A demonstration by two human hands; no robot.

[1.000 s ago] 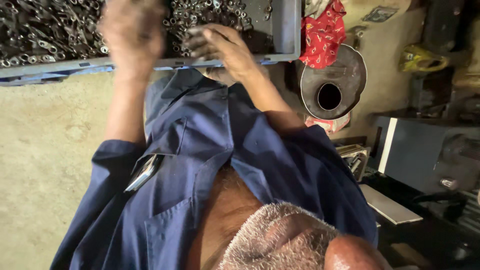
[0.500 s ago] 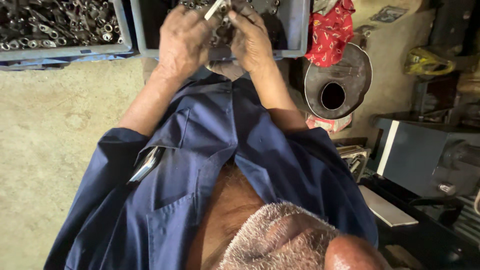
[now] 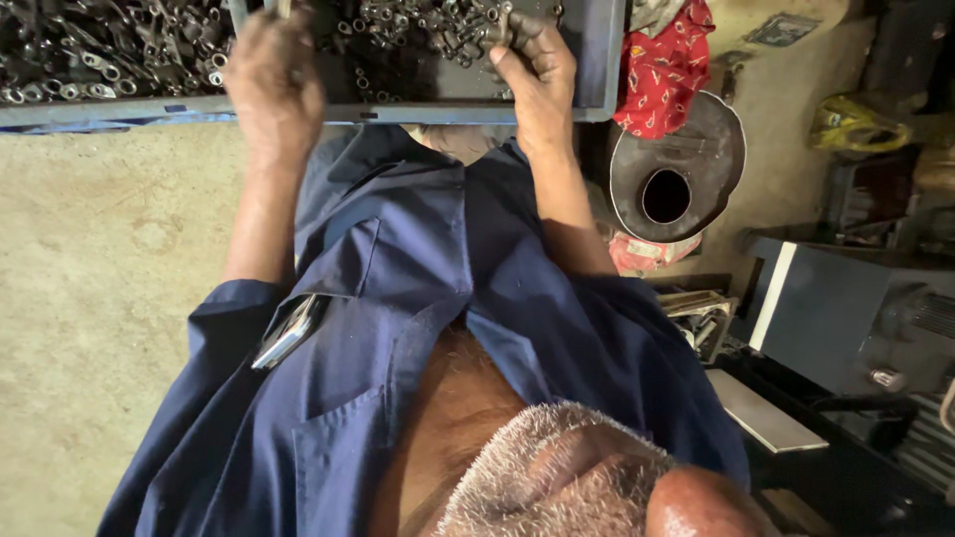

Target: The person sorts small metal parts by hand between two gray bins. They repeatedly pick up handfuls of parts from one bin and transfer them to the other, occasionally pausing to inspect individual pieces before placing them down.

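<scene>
Head view: both hands are now apart, having been together earlier. Left hand [image 3: 274,85] is gripping one thin tool; right hand [image 3: 537,65] is pinching one small metal part above two-compartment tray [image 3: 477,111].

Metal tray [image 3: 597,60] cut off by top edge of frame; I can't see its far side. Small metal parts [image 3: 109,55] inside too small and jumbled to tell apart. Left hand [image 3: 274,85]: fingertips lost at top edge, its hold unclear. Right hand [image 3: 537,65] pinches dark piece, too small to identify. Red cloth [image 3: 662,70] clipped at top.
</scene>
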